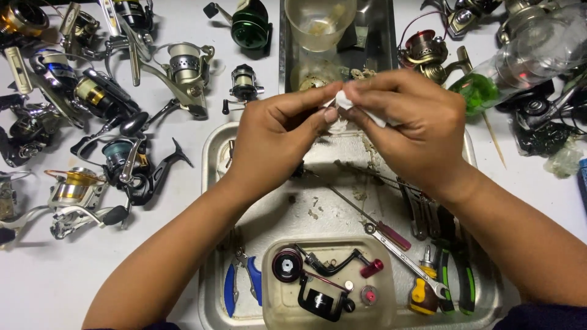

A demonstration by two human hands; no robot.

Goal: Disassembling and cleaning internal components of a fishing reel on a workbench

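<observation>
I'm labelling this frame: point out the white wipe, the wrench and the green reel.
white wipe (354, 105), head view, on the fold showing between the fingertips
wrench (403, 260), head view, mid-shaft
green reel (251, 25), head view, on its round housing

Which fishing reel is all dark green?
The closed-face reel at the top, just left of the metal tray's upper box. Its rounded body is shiny dark green; the other reels nearby are silver, black, gold or red.

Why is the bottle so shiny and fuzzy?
Head view: light from above glares off the clear bottle and the metal tray; the hands, left hand and right hand, look sharp, with soft shadows under the reels.
</observation>
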